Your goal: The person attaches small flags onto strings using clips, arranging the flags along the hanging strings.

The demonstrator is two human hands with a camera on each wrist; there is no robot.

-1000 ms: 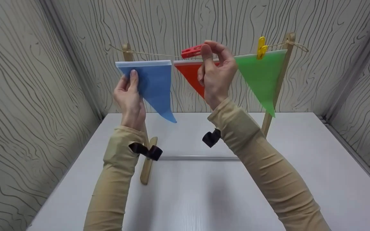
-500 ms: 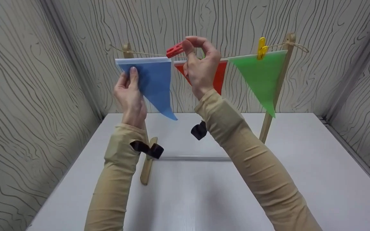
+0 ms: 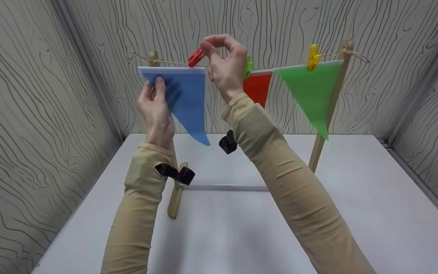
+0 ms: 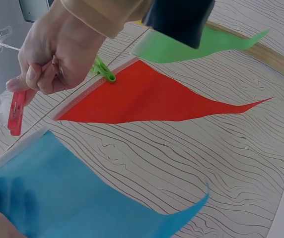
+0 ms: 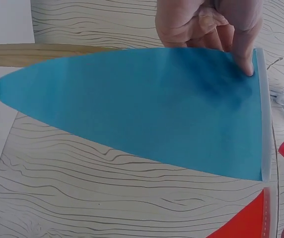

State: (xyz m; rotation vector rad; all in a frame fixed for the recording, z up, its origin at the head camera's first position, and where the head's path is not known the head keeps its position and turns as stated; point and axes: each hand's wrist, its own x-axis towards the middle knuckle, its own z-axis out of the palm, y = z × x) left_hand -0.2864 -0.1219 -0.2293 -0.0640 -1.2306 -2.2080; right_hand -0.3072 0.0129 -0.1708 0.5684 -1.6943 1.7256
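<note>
My left hand pinches a blue triangular flag near its upper left corner, thumb in front and fingers behind. The flag's white top edge lies level with the string; whether they touch I cannot tell. Between thumb and forefinger my right hand pinches a red clothespin, tilted down just above the blue flag's top edge. In the left wrist view the clothespin is apart from the blue flag. Beside the right hand hangs a red flag, partly hidden, under a green clothespin.
A green flag hangs at the right with a yellow clothespin on it. Wooden posts hold the string at the left and right. A clear rod runs low between them above the white table.
My right hand has moved left and slightly up with the red clothespin, from over the red flag to the blue flag's top edge. The blue flag has risen slightly in my left hand.
</note>
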